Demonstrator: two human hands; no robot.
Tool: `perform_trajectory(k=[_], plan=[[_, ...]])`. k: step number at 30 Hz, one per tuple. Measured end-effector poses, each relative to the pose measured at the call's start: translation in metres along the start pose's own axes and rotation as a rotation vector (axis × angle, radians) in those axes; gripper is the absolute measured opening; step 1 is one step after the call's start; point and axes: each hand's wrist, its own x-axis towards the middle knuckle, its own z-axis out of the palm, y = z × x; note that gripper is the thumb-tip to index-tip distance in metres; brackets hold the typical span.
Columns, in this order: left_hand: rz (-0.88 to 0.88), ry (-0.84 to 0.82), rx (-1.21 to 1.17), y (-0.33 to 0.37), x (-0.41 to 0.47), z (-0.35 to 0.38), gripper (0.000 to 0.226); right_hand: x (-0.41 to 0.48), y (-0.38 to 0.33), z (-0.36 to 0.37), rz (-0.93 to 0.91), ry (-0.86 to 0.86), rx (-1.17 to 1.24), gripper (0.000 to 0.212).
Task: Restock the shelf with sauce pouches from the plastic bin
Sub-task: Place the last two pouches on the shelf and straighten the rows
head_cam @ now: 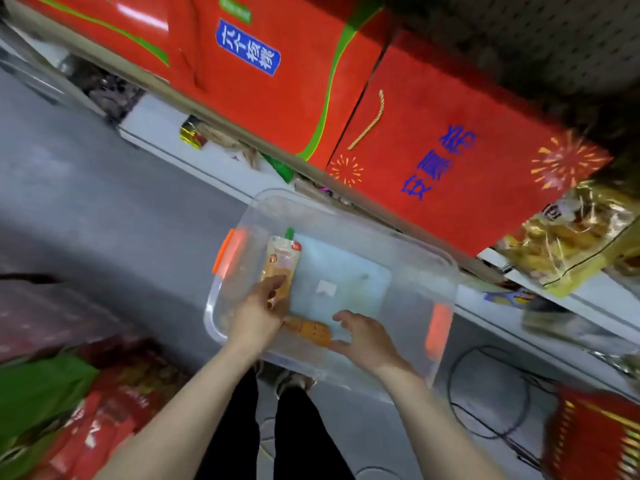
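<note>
— Where does the camera sit?
— On the person's head, wide-angle, facing forward and steeply down at the floor [104, 202].
— Is it level?
— No, tilted: the shelf [214, 120] runs slantwise across the top.
— How near?
— Close: the bin [408, 271] fills the middle, left hand [256, 313] and right hand [367, 337] reaching into it, the person's own legs [298, 427] below.

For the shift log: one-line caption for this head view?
Left hand grips a green-capped sauce pouch in the clear bin; open right hand reaches for a second pouch.
</note>
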Motion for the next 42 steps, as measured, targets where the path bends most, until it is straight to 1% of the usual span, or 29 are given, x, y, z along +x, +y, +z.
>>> perform_trajectory(k=[2, 5, 8, 9, 10, 12, 14, 16, 17, 18, 19, 21, 23, 26, 28, 29, 31, 33, 34, 35, 38, 40, 42], plan=[[-0.032, -0.004, 0.016, -0.015, 0.02, 0.01, 0.036, 0.034, -0.004, 0.023, -0.033, -0.092, -0.069, 0.059], [-0.021, 0.004, 0.104, -0.023, 0.048, 0.02, 0.039, 0.077, -0.012, 0.049, -0.075, -0.098, -0.245, 0.048], [0.019, 0.008, 0.195, -0.024, 0.068, 0.028, 0.043, 0.105, -0.017, 0.059, -0.149, -0.157, -0.399, 0.053], [0.015, 0.008, 0.221, -0.024, 0.075, 0.031, 0.043, 0.108, -0.019, 0.058, -0.171, -0.156, -0.425, 0.053], [-0.001, 0.011, 0.242, -0.024, 0.082, 0.034, 0.043, 0.107, -0.018, 0.057, -0.174, -0.119, -0.434, 0.05], [-0.066, 0.01, 0.291, -0.028, 0.097, 0.039, 0.046, 0.103, -0.009, 0.053, -0.099, 0.012, -0.395, 0.04], [-0.139, -0.01, 0.33, -0.034, 0.108, 0.046, 0.051, 0.1, 0.013, 0.045, 0.102, 0.092, -0.3, 0.034], [-0.23, -0.019, 0.323, -0.041, 0.114, 0.053, 0.05, 0.098, 0.04, 0.031, 0.35, 0.133, -0.117, 0.033], [-0.272, -0.008, 0.322, -0.045, 0.116, 0.057, 0.05, 0.099, 0.052, 0.025, 0.439, 0.163, -0.002, 0.034], [-0.306, 0.013, 0.343, -0.049, 0.118, 0.062, 0.053, 0.101, 0.062, 0.022, 0.486, 0.195, 0.103, 0.034], [-0.323, 0.037, 0.395, -0.053, 0.121, 0.066, 0.058, 0.104, 0.068, 0.022, 0.5, 0.221, 0.182, 0.034], [-0.292, 0.088, 0.527, -0.058, 0.128, 0.071, 0.064, 0.11, 0.071, 0.027, 0.502, 0.255, 0.264, 0.032], [-0.211, 0.069, 0.611, -0.057, 0.13, 0.071, 0.058, 0.114, 0.07, 0.034, 0.482, 0.292, 0.291, 0.037], [-0.149, 0.057, 0.581, -0.05, 0.124, 0.071, 0.051, 0.121, 0.069, 0.035, 0.478, 0.325, 0.294, 0.043], [-0.036, 0.108, 0.656, -0.045, 0.116, 0.073, 0.054, 0.124, 0.069, 0.032, 0.481, 0.32, 0.31, 0.042], [0.034, 0.104, 0.714, -0.044, 0.11, 0.076, 0.062, 0.124, 0.069, 0.031, 0.475, 0.318, 0.323, 0.04], [0.151, 0.004, 0.802, -0.043, 0.1, 0.083, 0.08, 0.121, 0.068, 0.03, 0.453, 0.336, 0.349, 0.035], [0.205, -0.098, 0.856, -0.048, 0.093, 0.09, 0.081, 0.117, 0.068, 0.032, 0.436, 0.368, 0.358, 0.031], [0.198, -0.089, 0.844, -0.051, 0.093, 0.093, 0.079, 0.116, 0.067, 0.033, 0.428, 0.38, 0.349, 0.031], [0.151, -0.048, 0.815, -0.055, 0.096, 0.095, 0.08, 0.116, 0.067, 0.035, 0.418, 0.391, 0.341, 0.032], [-0.089, 0.058, 0.707, -0.058, 0.111, 0.097, 0.09, 0.12, 0.066, 0.039, 0.404, 0.42, 0.349, 0.04], [-0.14, 0.039, 0.661, -0.058, 0.116, 0.102, 0.083, 0.126, 0.066, 0.041, 0.402, 0.422, 0.333, 0.042], [-0.132, 0.006, 0.602, -0.057, 0.118, 0.108, 0.066, 0.132, 0.068, 0.039, 0.403, 0.408, 0.32, 0.041]])
